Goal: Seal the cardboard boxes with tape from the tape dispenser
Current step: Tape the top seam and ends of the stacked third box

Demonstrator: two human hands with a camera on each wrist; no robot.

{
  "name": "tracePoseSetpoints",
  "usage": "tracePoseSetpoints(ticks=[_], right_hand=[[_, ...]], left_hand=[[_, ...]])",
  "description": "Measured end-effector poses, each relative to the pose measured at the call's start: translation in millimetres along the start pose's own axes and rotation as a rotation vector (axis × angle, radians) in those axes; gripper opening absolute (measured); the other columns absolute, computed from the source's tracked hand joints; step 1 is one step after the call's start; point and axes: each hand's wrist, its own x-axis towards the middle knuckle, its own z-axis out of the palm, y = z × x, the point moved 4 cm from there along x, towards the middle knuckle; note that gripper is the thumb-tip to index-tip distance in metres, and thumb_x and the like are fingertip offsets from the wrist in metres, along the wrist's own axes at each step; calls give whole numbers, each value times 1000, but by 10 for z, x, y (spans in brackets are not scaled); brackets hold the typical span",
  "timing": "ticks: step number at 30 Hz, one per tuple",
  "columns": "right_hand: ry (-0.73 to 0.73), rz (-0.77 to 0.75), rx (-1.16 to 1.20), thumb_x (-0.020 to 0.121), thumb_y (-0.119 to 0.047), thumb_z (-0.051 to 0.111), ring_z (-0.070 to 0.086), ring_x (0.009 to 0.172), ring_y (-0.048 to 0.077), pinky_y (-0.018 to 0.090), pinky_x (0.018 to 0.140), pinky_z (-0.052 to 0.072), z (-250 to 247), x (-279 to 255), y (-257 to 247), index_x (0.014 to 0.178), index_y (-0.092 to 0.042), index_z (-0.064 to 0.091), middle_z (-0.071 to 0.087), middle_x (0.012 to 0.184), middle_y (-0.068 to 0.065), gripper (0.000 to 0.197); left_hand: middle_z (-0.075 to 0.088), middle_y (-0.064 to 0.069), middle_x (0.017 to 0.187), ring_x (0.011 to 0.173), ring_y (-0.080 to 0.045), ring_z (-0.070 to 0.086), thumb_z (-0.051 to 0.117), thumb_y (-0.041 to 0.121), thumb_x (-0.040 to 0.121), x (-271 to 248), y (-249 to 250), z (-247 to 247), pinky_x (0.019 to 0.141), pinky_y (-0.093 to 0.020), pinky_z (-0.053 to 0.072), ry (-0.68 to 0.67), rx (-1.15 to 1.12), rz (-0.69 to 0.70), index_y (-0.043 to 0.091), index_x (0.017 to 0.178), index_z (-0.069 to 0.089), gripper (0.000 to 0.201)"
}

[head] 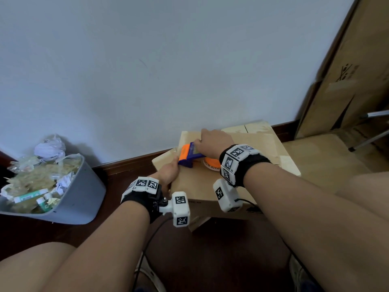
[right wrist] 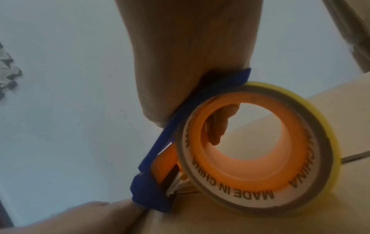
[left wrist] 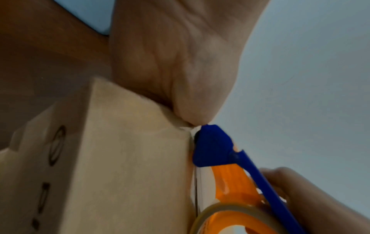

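Right hand (head: pixel 214 142) grips the blue-and-orange plastic tape dispenser (head: pixel 188 154) on the brown cardboard box (head: pixel 200 186); left hand (head: pixel 168 172) grasps its edge beside it

1. The cardboard box (head: pixel 212 186) sits on the floor (head: pixel 31 232) before the wall (head: pixel 168 60)
2. The tape dispenser (head: pixel 188 155) lies on top of the box, near its left edge
3. The right hand (head: pixel 214 142) is on the dispenser; the left hand (head: pixel 168 172) is at the box's left edge, touching the dispenser's front end
4. A waste bin (head: pixel 82 197) stands on the floor left of the box
5. A large carton (head: pixel 347 76) leans upright to the box's right
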Motion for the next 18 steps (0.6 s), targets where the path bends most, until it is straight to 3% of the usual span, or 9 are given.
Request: tracePoseSetpoints(ticks=[2,4,6,8,11,14,16,18], right_hand=[[-34,-1,74,94,-38,39,55,108,34,38,87,45,-27,9,24,117,-7,48,56,118,16,40],[-37,-57,93,94,-35,43,52,112,33,43,95,44,-56,4,14,118,-6,48,51,122,15,38],[-19,-122,99,94,-35,46,52,112,30,44,96,43,-94,-39,-7,114,-9,52,50,120,12,33],[-4,-148,97,94,-42,46,52,110,27,44,95,43,-150,-94,8,108,-14,56,53,116,8,33],[50,-96,162,96,-53,38,55,102,25,47,95,41,-320,-174,170,99,-18,61,60,106,4,42],[162,21,302,97,-51,35,57,97,31,49,91,45,-427,-196,584,92,-14,59,62,98,7,44],[185,153,304,96,-48,38,53,112,35,48,97,41,-372,-237,950,106,-15,61,59,115,11,42],[74,302,222,94,-44,44,43,126,36,46,106,33,-187,-324,1312,129,-14,52,46,137,13,47]], left_hand=[[52,-20,136,124,-38,52,31,49,100,-8,-9,6,94,-40,47,-38,-6,-13,4,135,47,59],[58,-17,130,119,-37,56,35,58,95,-12,-34,14,93,-42,51,-49,-59,-33,7,132,50,65],[69,-14,111,103,-35,65,41,70,86,-43,-28,32,91,-48,52,-51,-164,-70,7,120,60,74],[71,-16,92,85,-31,68,36,61,94,-138,39,28,86,-48,54,-8,-224,-59,7,100,62,60],[69,-18,101,94,-33,66,31,52,99,-258,64,12,91,-53,52,31,-192,-45,9,102,61,52],[64,-19,118,108,-34,62,35,46,100,-279,-15,-46,97,-53,48,54,-84,19,9,99,61,45],[60,-19,123,111,-35,60,33,50,100,-273,-105,-75,96,-52,48,78,6,-4,3,114,57,55],[62,-20,117,104,-37,62,34,56,97,-308,-204,-85,92,-53,51,93,36,-80,-2,123,52,66]])
